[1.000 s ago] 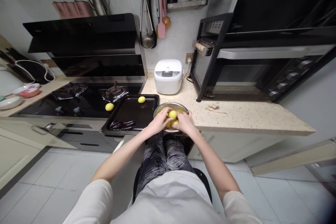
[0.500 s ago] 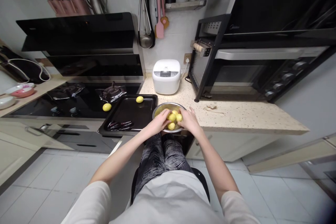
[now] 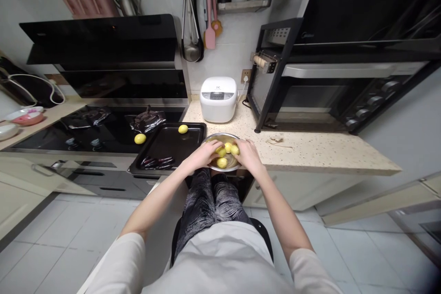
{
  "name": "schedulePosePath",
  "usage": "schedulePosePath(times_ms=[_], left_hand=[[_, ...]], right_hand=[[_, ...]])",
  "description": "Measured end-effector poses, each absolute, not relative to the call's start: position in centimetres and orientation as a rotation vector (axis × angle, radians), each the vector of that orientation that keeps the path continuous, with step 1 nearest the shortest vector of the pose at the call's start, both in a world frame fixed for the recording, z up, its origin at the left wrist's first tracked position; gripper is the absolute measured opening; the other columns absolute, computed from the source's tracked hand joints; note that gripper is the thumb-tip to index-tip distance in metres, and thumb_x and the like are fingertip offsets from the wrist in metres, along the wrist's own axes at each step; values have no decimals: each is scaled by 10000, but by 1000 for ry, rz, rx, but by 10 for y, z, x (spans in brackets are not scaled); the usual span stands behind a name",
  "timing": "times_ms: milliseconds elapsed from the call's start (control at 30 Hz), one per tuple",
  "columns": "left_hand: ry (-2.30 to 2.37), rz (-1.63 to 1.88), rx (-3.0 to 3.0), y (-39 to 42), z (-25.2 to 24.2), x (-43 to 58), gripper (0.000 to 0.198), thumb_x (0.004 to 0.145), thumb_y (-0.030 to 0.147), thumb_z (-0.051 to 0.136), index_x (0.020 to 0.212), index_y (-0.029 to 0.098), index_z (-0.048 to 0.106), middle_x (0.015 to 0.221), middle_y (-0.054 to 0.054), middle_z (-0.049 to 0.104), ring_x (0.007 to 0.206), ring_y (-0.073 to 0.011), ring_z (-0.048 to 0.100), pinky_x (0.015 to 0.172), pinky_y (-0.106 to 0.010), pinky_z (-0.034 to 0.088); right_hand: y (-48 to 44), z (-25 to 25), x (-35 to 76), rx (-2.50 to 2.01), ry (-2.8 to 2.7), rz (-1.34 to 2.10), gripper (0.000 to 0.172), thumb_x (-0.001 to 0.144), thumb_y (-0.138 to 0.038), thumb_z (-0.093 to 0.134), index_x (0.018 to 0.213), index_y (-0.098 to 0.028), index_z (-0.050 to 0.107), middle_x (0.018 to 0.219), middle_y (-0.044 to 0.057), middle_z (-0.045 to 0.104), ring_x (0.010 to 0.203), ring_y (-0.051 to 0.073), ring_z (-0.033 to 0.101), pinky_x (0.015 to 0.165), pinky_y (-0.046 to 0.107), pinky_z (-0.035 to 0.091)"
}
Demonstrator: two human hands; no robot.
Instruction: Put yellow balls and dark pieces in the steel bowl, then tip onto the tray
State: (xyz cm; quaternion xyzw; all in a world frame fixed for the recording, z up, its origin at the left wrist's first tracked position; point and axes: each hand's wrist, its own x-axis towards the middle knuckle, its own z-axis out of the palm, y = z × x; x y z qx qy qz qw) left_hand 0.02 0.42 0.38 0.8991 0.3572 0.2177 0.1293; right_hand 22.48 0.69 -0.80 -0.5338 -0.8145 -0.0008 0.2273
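A steel bowl (image 3: 220, 136) stands at the counter's front edge and holds several yellow round pieces (image 3: 222, 162). Both my hands are inside it. My left hand (image 3: 201, 154) curls over the pieces on the left, fingers bent around one. My right hand (image 3: 248, 154) curls over them from the right, its fingertips touching a piece (image 3: 235, 149). Left of the bowl lies a black baking tray (image 3: 165, 147) with one yellow piece (image 3: 183, 129) at its far edge and dark strips (image 3: 158, 162) near its front. Another yellow piece (image 3: 139, 138) rests on the stove beside the tray.
A white rice cooker (image 3: 218, 99) sits behind the bowl. A large black oven (image 3: 330, 82) fills the counter's right side. The black stove (image 3: 93, 131) and hood (image 3: 103, 50) are on the left. Utensils (image 3: 200, 14) hang on the wall. Scraps (image 3: 275, 138) lie on the speckled counter (image 3: 310, 151).
Both hands have shifted among the yellow pieces in the bowl; the piece held up between them a second ago is back down among the others. The view has drifted slightly.
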Motion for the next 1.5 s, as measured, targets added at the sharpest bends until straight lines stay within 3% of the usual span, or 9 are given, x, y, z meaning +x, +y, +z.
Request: schedulePosePath(times_ms=[167,400,733,900,1167,1367,1500], left_hand=[[960,656,2572,1,10,-5,362,921,106,627,1261,230,632,1271,-115,684,1190,-282,663,1055,-453,529],[1014,796,2545,6,4,4,361,931,109,612,1279,207,625,1293,-138,677,1202,-289,663,1070,-467,530],[979,592,2610,-14,18,-11,362,938,134,658,1284,242,640,1298,-106,687,1225,-288,660,1073,-428,508],[996,556,2619,-20,23,-13,340,902,186,743,1230,231,662,1226,-89,717,1119,-279,699,1007,-384,526],[978,639,2512,-20,20,-12,321,899,211,759,1208,209,672,1225,-97,724,1134,-273,690,984,-363,523],[947,662,2478,-21,19,-13,319,889,186,756,1199,202,683,1240,-95,716,1153,-261,678,1035,-366,512],[938,692,2475,-19,16,-14,340,881,183,765,1213,192,693,1236,-105,718,1163,-266,677,1043,-371,512]], right_hand=[[7,-12,223,-1509,-2177,-43,346,800,-76,684,1118,-186,602,1137,128,715,1039,302,664,925,403,475],[7,-18,219,-1511,-2141,-132,314,822,-104,696,1100,-200,588,1132,138,670,1090,333,629,944,441,466],[-6,-7,213,-1604,-2067,25,186,915,-84,578,1011,-216,665,1038,84,718,875,246,674,735,339,470],[-13,-5,211,-1604,-2135,89,76,939,-228,686,980,-214,748,1087,92,712,910,251,685,776,351,497],[-17,-3,207,-1662,-2296,262,402,753,-349,916,1127,-255,800,1096,85,662,1145,293,621,951,389,507],[-7,-7,201,-1574,-2361,12,442,704,-339,945,1111,-233,811,1261,159,616,1220,350,536,1015,469,474],[0,-3,200,-1420,-2535,83,426,732,-318,923,1136,-247,808,1401,148,595,1314,367,497,1083,507,420]])
